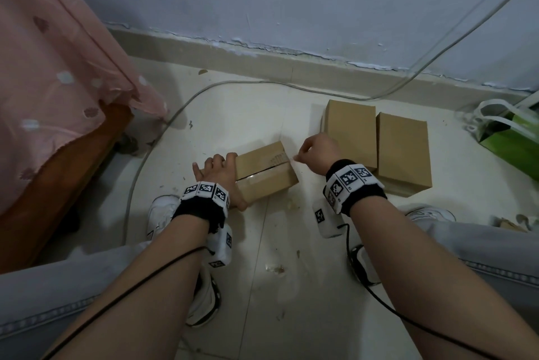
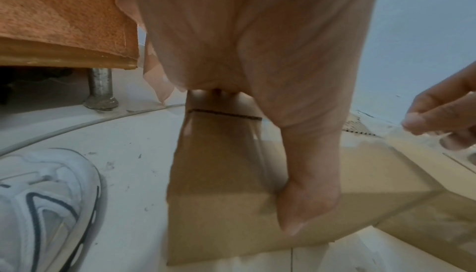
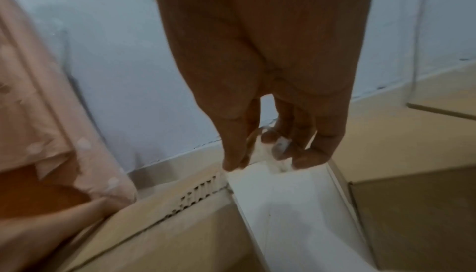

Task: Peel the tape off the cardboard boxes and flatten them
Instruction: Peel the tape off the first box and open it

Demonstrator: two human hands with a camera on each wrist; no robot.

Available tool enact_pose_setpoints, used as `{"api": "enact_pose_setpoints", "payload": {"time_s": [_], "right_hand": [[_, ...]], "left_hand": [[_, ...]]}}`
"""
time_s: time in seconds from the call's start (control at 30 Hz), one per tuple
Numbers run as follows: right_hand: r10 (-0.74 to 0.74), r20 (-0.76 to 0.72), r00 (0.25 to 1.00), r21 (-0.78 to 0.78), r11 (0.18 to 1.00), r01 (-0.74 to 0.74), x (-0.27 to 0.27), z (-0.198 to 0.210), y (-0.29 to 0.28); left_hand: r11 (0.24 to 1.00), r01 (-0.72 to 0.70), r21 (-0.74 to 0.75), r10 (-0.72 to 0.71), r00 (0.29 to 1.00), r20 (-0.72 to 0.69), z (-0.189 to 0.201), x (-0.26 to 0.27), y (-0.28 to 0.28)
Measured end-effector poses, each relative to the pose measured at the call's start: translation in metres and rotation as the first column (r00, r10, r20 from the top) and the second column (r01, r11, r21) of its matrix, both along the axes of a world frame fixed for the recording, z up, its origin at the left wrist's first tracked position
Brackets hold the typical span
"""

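left hand (image 1: 217, 175) gripping the small brown cardboard box (image 1: 267, 174) on the white tiled floor (image 1: 262, 257) — thumb down its side | right hand (image 1: 316, 152) pinching clear tape (image 2: 396, 133) at the box's far edge | two more brown cardboard boxes (image 1: 376, 140) lying beyond, near the wall

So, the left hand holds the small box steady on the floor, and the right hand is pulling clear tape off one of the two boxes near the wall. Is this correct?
Not quite. The right hand pinches the clear tape and pulls it off the same small box that the left hand steadies, not off the two boxes by the wall, which lie untouched. The head view shows this.
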State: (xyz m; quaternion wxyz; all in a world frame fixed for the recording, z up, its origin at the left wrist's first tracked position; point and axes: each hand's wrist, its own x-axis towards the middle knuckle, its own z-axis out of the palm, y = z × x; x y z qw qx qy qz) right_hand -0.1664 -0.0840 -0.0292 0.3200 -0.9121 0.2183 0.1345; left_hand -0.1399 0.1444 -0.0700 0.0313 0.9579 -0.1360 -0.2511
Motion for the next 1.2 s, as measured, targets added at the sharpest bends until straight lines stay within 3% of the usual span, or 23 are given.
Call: {"api": "enact_pose_setpoints", "payload": {"time_s": [0.27,0.3,0.37,0.4,0.43,0.6,0.73,0.8,1.2], "right_hand": [[-0.251,0.045,0.967,0.196,0.951,0.238,-0.013,0.002,-0.014],[-0.291,0.021,0.957,0.314,0.91,0.27,-0.013,0.004,-0.01],[-0.374,-0.054,0.926,0.598,0.73,0.33,-0.011,0.011,-0.001],[-0.385,-0.067,0.921,0.672,0.665,0.327,-0.009,0.016,0.002],[-0.379,-0.05,0.924,0.693,0.653,0.305,-0.007,0.022,0.004],[-0.25,0.02,0.968,0.588,0.786,0.19,0.009,0.046,0.005],[-0.077,0.059,0.995,0.489,0.872,0.038,0.015,0.055,0.019],[-0.07,0.073,0.995,0.48,0.877,0.027,0.015,0.057,0.021],[-0.147,-0.067,0.987,0.563,0.811,0.159,0.01,0.047,0.017]], "left_hand": [[0.998,-0.002,-0.064,-0.003,0.996,-0.084,0.008,0.002,-0.002],[0.997,-0.016,-0.08,0.009,0.996,-0.09,0.01,0.003,-0.002],[0.99,-0.062,-0.123,0.049,0.993,-0.108,0.012,0.004,0.0],[0.986,-0.085,-0.144,0.069,0.991,-0.118,0.013,0.006,0.002],[0.982,-0.102,-0.162,0.082,0.989,-0.125,0.015,0.007,0.004],[0.981,-0.045,-0.188,0.011,0.985,-0.174,0.029,0.009,-0.004],[0.905,-0.045,-0.424,-0.014,0.991,-0.135,0.047,0.015,-0.039],[0.865,-0.036,-0.501,-0.017,0.995,-0.102,0.055,0.019,-0.05],[0.824,0.027,-0.567,-0.058,0.998,-0.037,0.059,0.015,-0.042]]}}
